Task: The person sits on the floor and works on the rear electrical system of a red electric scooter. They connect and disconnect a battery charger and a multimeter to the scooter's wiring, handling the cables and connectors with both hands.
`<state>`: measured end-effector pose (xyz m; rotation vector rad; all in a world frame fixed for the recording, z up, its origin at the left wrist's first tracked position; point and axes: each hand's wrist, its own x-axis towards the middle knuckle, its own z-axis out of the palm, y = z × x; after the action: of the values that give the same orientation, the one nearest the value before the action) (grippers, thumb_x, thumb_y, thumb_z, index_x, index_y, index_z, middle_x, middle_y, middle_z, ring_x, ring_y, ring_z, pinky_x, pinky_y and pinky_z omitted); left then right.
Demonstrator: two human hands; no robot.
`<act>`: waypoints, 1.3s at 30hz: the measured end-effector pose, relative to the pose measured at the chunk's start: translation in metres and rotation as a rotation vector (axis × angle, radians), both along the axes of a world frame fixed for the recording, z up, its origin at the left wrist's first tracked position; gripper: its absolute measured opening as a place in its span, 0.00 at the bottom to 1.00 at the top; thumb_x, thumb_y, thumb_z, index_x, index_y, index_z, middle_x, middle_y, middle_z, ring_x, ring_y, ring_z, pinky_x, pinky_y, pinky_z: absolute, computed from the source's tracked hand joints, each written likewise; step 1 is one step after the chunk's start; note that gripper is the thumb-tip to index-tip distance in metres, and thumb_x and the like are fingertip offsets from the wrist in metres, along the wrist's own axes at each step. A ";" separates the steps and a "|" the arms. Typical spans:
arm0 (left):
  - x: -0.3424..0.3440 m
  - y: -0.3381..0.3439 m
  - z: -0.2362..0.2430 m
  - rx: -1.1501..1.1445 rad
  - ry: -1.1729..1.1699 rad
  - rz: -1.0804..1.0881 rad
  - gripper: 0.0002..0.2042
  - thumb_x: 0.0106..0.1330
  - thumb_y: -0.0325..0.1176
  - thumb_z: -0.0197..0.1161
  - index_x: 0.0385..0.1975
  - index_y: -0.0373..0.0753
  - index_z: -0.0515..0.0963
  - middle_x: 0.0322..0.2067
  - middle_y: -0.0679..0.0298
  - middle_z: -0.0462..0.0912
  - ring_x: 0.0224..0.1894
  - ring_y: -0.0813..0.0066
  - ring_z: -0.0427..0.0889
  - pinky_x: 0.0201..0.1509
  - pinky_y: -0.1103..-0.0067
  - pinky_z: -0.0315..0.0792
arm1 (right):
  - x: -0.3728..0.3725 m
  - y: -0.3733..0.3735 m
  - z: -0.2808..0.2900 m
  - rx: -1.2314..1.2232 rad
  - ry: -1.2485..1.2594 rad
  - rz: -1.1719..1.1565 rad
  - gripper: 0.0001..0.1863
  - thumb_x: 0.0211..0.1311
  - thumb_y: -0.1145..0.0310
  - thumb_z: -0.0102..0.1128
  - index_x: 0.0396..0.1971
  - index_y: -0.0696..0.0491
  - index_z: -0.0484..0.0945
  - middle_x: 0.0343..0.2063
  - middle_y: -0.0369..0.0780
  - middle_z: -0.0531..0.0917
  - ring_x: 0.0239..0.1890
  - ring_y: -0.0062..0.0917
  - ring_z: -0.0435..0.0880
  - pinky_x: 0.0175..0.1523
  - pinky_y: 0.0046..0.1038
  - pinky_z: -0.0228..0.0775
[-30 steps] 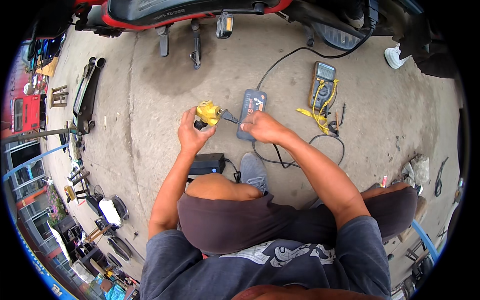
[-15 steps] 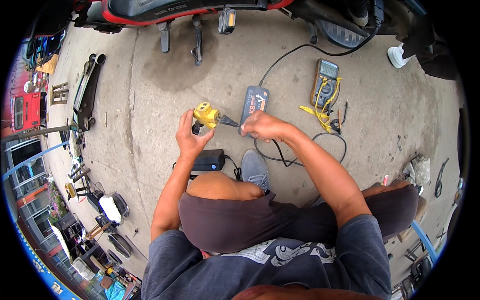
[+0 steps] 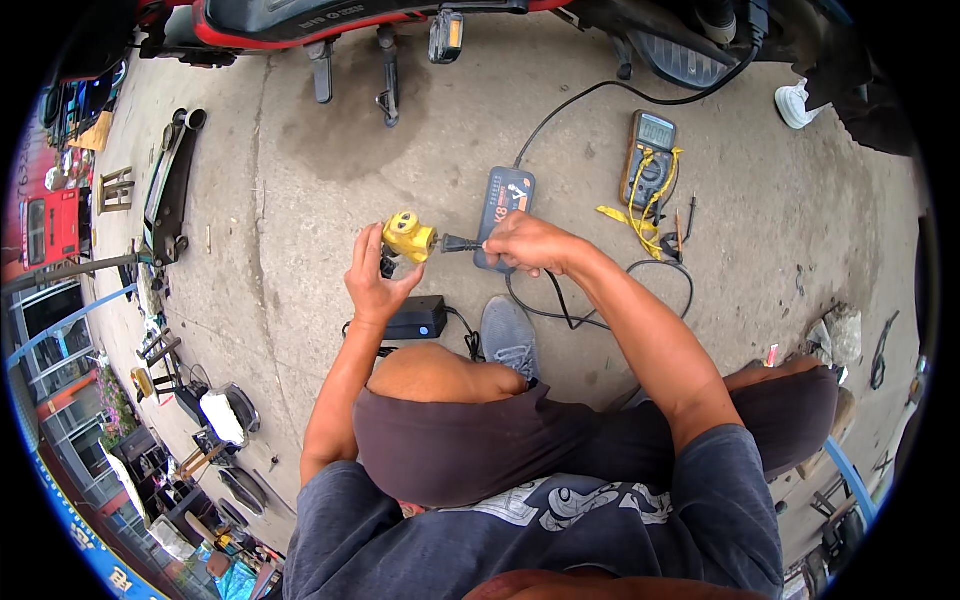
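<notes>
My left hand (image 3: pixel 378 285) grips a yellow power socket block (image 3: pixel 408 238) between thumb and fingers, its face turned to the right. Something black shows under the block, partly covered by the hand. A black plug (image 3: pixel 460 243) is pinched in my right hand (image 3: pixel 532 243), pointing left at the block. A narrow gap shows between plug and block; whether the pins touch the socket I cannot tell. Behind my right fingers a flat dark charger box (image 3: pixel 507 190) lies on the concrete. Its cable (image 3: pixel 570 113) leads up to a red and black scooter (image 3: pixel 290 28).
To the right lies a multimeter (image 3: pixel 649 160) with yellow leads (image 3: pixel 640 225). A black power adapter (image 3: pixel 415 320) sits by my shoe (image 3: pixel 510 335). Black cable (image 3: pixel 688 290) loops over the ground. A white shoe (image 3: pixel 795 105) shows at the far right.
The plug has come slightly away from the yellow socket block and lies more level. Both hands stay in nearly the same place; the view has shifted slightly.
</notes>
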<state>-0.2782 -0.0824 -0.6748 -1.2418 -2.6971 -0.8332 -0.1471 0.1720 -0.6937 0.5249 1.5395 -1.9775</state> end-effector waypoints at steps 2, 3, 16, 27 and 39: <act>0.001 -0.001 0.000 -0.003 0.010 0.002 0.38 0.40 0.33 0.79 0.57 0.32 0.73 0.53 0.49 0.77 0.53 0.53 0.80 0.54 0.69 0.77 | -0.001 -0.004 0.004 0.025 0.018 -0.003 0.15 0.62 0.61 0.56 0.27 0.59 0.82 0.17 0.33 0.72 0.15 0.20 0.67 0.19 0.25 0.60; 0.002 -0.001 0.000 -0.004 0.009 0.008 0.39 0.40 0.33 0.79 0.57 0.32 0.72 0.53 0.49 0.77 0.53 0.53 0.80 0.54 0.69 0.77 | -0.002 -0.006 0.003 0.037 0.035 -0.003 0.15 0.62 0.61 0.56 0.29 0.59 0.82 0.17 0.33 0.72 0.15 0.20 0.68 0.19 0.25 0.60; 0.009 0.002 0.003 0.003 0.016 0.042 0.39 0.39 0.31 0.79 0.57 0.33 0.72 0.53 0.49 0.77 0.52 0.51 0.80 0.54 0.68 0.77 | -0.006 -0.028 0.003 0.162 0.217 -0.058 0.18 0.66 0.60 0.55 0.43 0.60 0.83 0.19 0.35 0.74 0.25 0.20 0.72 0.30 0.28 0.65; 0.015 0.000 0.004 0.007 0.038 -0.004 0.39 0.39 0.31 0.79 0.57 0.33 0.72 0.51 0.49 0.77 0.51 0.52 0.81 0.52 0.68 0.78 | -0.004 -0.026 -0.009 -0.036 0.050 -0.077 0.18 0.66 0.58 0.57 0.35 0.59 0.86 0.17 0.35 0.72 0.21 0.21 0.69 0.26 0.29 0.61; 0.017 0.005 0.008 0.003 0.081 -0.017 0.38 0.39 0.32 0.80 0.56 0.34 0.73 0.51 0.52 0.79 0.44 0.57 0.85 0.43 0.72 0.81 | -0.007 -0.043 0.000 -0.039 0.039 -0.183 0.17 0.64 0.60 0.57 0.31 0.60 0.85 0.15 0.36 0.72 0.16 0.22 0.67 0.21 0.31 0.58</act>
<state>-0.2610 -0.0779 -0.6672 -1.2714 -2.6248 -0.7706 -0.1538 0.1295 -0.6941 0.6346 1.5200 -2.1626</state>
